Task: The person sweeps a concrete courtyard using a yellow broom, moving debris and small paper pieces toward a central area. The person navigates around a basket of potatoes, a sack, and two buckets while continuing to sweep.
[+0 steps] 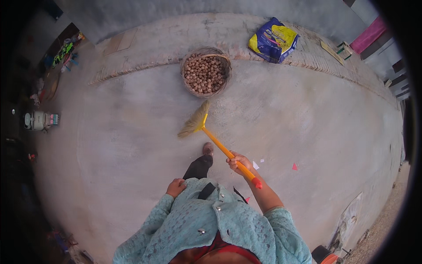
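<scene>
My right hand [240,163] grips the orange handle of a broom [220,145] near its upper end, where a red cap shows. The broom slants away to the left. Its fan of straw-coloured bristles [192,124], bound to a yellow collar, is spread over the concrete floor [132,145]. Just beyond the bristles stands a round wicker basket [186,81] heaped with brown, roundish walnut-like things [204,74]. My left hand [176,188] hangs by the hem of my teal jacket with its fingers curled in, and nothing shows in it.
Paper scraps, white [256,165] and red [295,166], lie right of my right hand. A blue and yellow sack [274,40] rests on the raised brick ledge [154,57] at the back. A pale appliance [38,120] stands at far left. Crumpled plastic sheeting [349,215] lies at lower right.
</scene>
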A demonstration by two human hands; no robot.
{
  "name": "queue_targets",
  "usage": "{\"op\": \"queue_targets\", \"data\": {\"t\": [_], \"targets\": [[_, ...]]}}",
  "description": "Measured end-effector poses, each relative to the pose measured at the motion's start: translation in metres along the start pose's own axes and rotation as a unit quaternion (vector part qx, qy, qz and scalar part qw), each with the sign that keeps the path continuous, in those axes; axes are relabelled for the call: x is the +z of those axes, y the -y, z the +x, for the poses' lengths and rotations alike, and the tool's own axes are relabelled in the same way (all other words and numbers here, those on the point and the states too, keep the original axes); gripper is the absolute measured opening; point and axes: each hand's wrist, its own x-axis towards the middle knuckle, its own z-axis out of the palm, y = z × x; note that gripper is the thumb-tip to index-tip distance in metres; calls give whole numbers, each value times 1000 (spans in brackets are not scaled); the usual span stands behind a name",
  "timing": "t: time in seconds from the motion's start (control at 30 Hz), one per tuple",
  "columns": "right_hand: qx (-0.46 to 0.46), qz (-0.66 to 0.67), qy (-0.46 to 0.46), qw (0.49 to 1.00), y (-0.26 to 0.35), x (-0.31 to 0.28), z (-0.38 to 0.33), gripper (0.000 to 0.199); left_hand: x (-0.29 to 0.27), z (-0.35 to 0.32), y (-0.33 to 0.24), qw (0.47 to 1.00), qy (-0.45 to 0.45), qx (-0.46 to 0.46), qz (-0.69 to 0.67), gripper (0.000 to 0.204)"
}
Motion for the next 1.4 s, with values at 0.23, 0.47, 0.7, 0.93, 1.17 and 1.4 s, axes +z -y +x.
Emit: {"op": "queue_targets", "data": {"t": [0.23, 0.47, 0.7, 0.93, 1.17, 1.4], "targets": [[-58, -24, -88, 994, 95, 13, -4, 32, 8, 107, -63, 991, 50, 79, 95, 33], [-177, 13, -206, 962, 157, 13, -66, 26, 2, 172, -83, 976, 140, 72, 150, 32], [-186, -65, -273, 942, 191, 77, -101, 47, 0, 209, -132, 978, 139, -15, 152, 32], [-70, -17, -148, 986, 268, 68, -77, 48, 22, 232, -180, 984, 113, -49, 129, 34], [-25, -4, -88, 996, 351, 14, -64, 29, 56, 247, -235, 972, 134, -99, 166, 35], [-86, 0, -132, 988, 407, -36, -154, 22, 69, 265, -293, 969, 74, -55, 229, 28]]}}
